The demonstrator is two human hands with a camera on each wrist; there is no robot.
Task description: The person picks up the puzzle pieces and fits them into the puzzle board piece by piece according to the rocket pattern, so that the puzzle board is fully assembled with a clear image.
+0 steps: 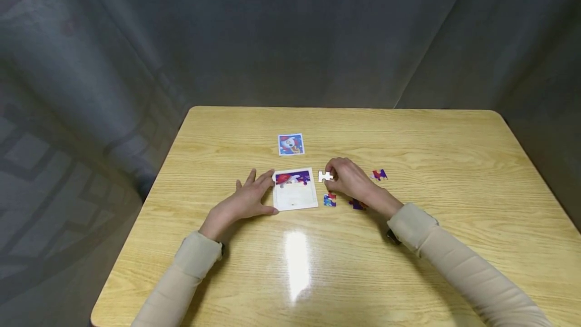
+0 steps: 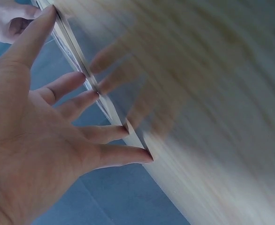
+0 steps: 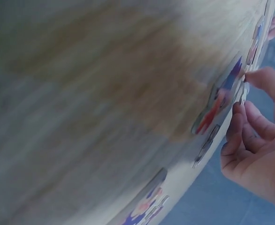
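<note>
A square white puzzle tray (image 1: 295, 198) lies on the table, with colourful red and purple puzzle pieces (image 1: 292, 177) along its far edge. My left hand (image 1: 247, 200) rests at the tray's left side, fingers spread, with the thumb and index finger at its edge. The left wrist view shows the same left hand (image 2: 48, 136) with straight fingers touching the tabletop. Just right of the tray, my right hand (image 1: 348, 179) pinches a puzzle piece (image 1: 325, 176) that looks white from above. In the right wrist view, the right hand (image 3: 262, 129) holds it between thumb and fingers.
Near the right hand lie loose puzzle pieces: a blue and red one (image 1: 330, 200), a dark purple one (image 1: 357, 205) partly under the wrist, and a red and purple one (image 1: 380, 174). A small picture card (image 1: 291, 144) lies beyond the tray on the wooden table (image 1: 408, 276). Grey curtains hang behind.
</note>
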